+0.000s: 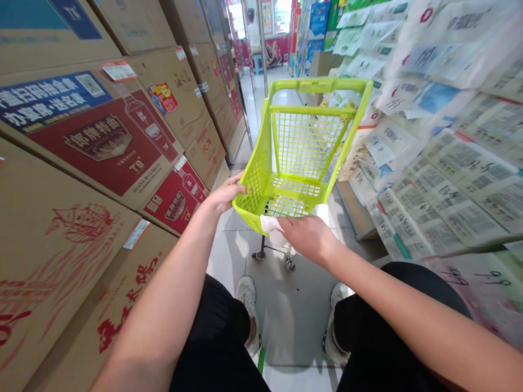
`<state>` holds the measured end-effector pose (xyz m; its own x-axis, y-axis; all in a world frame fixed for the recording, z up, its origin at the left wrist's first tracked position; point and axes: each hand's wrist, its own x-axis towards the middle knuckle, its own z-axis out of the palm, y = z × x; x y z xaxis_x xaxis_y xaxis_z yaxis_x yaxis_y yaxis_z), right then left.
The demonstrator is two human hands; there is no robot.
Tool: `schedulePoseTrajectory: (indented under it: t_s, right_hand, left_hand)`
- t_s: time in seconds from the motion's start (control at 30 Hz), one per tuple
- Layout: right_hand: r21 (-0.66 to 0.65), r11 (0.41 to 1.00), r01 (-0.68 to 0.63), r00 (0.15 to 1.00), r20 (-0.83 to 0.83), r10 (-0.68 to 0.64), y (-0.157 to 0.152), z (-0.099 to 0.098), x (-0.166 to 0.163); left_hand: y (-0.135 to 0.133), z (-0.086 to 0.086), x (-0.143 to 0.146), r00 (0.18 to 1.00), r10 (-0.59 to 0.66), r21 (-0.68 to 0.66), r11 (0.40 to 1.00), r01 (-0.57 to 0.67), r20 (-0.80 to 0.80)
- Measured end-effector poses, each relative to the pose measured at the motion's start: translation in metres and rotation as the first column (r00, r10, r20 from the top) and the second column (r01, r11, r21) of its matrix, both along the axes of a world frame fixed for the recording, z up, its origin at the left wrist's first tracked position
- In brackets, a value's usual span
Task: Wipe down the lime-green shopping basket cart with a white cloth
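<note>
A lime-green plastic shopping cart [286,190] stands in front of me, its basket made of latticed walls. My left hand [229,193] grips the rim at the basket's near left corner, thumb over the edge. In my right hand [308,234] is a white wipe [269,223], pressed against the near rim of the basket; whether it is cloth or paper I cannot tell. The fingers of that hand are partly hidden behind the wipe and the rim. Nothing shows inside the basket.
Stacked cardboard cartons [106,141] wall off the left side. Packs in white plastic wrap [433,179] are piled along the right, close to the cart. My shoes [247,296] flank the cart's wheels [259,256] on the tiled floor. A blue stool [257,62] stands far back.
</note>
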<state>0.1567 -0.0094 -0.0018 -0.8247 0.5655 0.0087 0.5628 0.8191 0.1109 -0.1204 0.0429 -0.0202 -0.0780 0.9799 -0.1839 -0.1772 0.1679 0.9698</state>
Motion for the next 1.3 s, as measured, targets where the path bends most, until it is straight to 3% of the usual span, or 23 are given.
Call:
schedulePoseTrajectory:
  t_s: [0.13, 0.3, 0.4, 0.5, 0.6, 0.77, 0.87, 0.97, 1.1, 1.17, 1.3]
  right_hand:
    - [0.033, 0.999, 0.009, 1.000, -0.014, -0.008, -0.003, -0.001, 0.002]
    - [0.054, 0.999, -0.006, 0.997, -0.071, 0.009, -0.009, -0.001, -0.015]
    - [0.061, 0.998, -0.025, 0.996, -0.088, 0.030, -0.008, -0.002, -0.021]
    - [0.068, 0.998, -0.009, 0.996, -0.093, 0.016, -0.003, -0.004, -0.018]
    - [0.057, 0.998, 0.016, 0.997, -0.079, -0.011, 0.003, -0.004, -0.011]
    - [-0.012, 1.000, 0.028, 1.000, -0.006, -0.028, 0.006, -0.001, -0.002]
    - [0.000, 0.999, 0.032, 0.999, -0.006, -0.032, -0.001, 0.001, -0.004]
    - [0.034, 0.999, 0.019, 0.999, -0.051, -0.017, -0.008, -0.001, -0.013]
    - [0.027, 0.999, -0.021, 0.996, -0.085, 0.023, -0.011, -0.004, -0.022]
    - [0.024, 0.999, -0.023, 0.996, -0.085, 0.025, -0.010, -0.004, -0.022]
    - [0.031, 0.999, 0.025, 0.998, -0.062, -0.023, -0.009, 0.000, -0.014]
  left_hand:
    - [-0.003, -0.007, 0.015, 0.991, 0.135, 0.031, 0.990, -0.136, 0.020]
    - [-0.018, -0.016, 0.081, 0.946, 0.312, 0.077, 0.945, -0.318, 0.085]
    - [-0.023, -0.016, 0.105, 0.951, 0.301, 0.072, 0.949, -0.305, 0.070]
    - [-0.017, -0.016, 0.094, 0.968, 0.232, 0.042, 0.971, -0.237, 0.093]
    - [-0.005, -0.015, 0.057, 0.982, 0.151, 0.039, 0.987, -0.157, 0.117]
    - [0.008, -0.009, 0.008, 0.999, 0.043, -0.005, 0.999, -0.043, 0.006]
    - [0.004, -0.009, 0.019, 0.990, 0.142, 0.024, 0.990, -0.142, 0.004]
    - [-0.006, -0.013, 0.052, 0.968, 0.248, 0.042, 0.967, -0.250, 0.042]
    - [-0.018, -0.015, 0.079, 0.969, 0.245, 0.018, 0.969, -0.246, 0.021]
    - [-0.017, -0.013, 0.072, 0.981, 0.193, 0.014, 0.981, -0.193, 0.022]
    - [-0.004, -0.007, 0.029, 0.994, 0.102, -0.024, 0.995, -0.101, 0.024]
